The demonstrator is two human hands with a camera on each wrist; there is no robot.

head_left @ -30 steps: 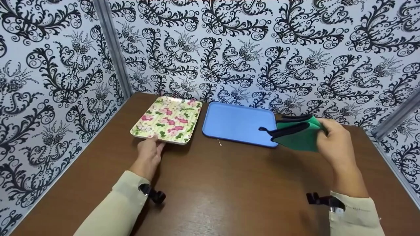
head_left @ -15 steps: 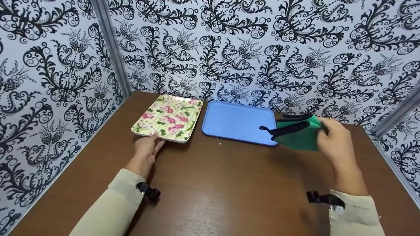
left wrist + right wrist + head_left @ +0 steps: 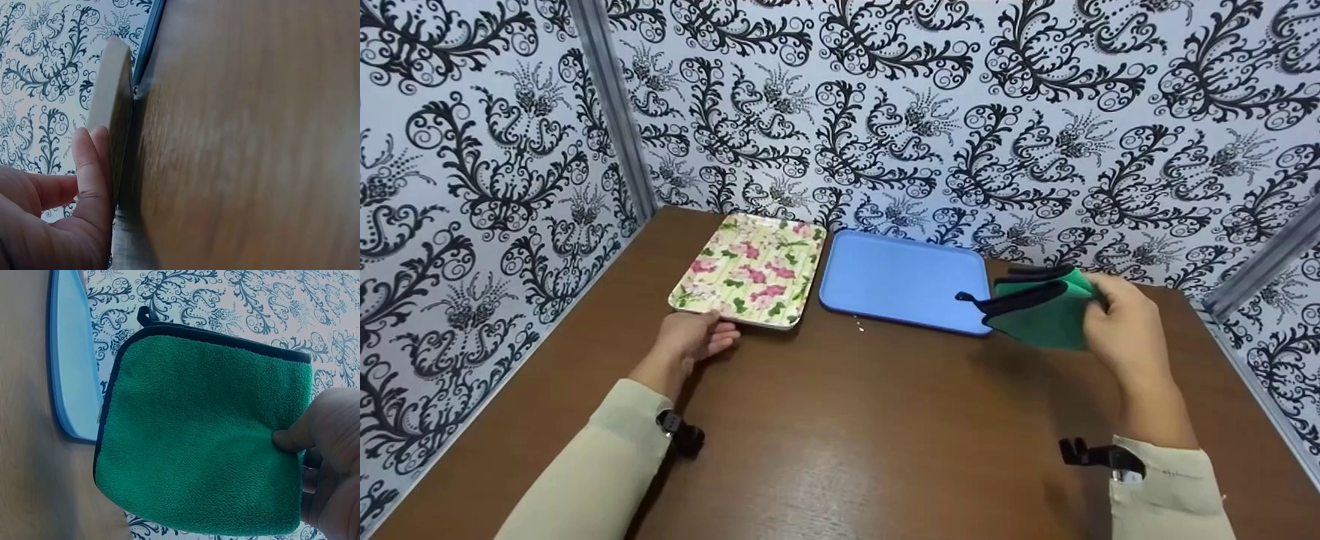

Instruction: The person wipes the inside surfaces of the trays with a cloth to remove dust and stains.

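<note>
My left hand (image 3: 686,341) holds the near edge of a cream rectangular tray (image 3: 754,259) with pink flowers and green leaves. In the left wrist view the tray (image 3: 108,84) shows edge-on, close over the table, with fingers (image 3: 90,174) along its side. Over on the right, my right hand (image 3: 1125,322) pinches a folded green cloth (image 3: 1039,322) with black trim and a small black hanging loop. The right wrist view shows the thumb on the front of the cloth (image 3: 202,427) and the other fingers behind it. The cloth hangs above the table, overlapping a blue tray's right end.
The blue tray (image 3: 904,281) lies flat near the back wall, just right of the flowered one. Small white specks (image 3: 860,325) dot the brown table (image 3: 870,435) in front of it. Patterned black-and-white walls (image 3: 900,112) enclose the table behind and at the sides.
The flowered tray has shifted slightly right, closer to the blue tray. My left forearm has swung a little left, and the left fingers show more spread. The right hand and cloth stay nearly still.
</note>
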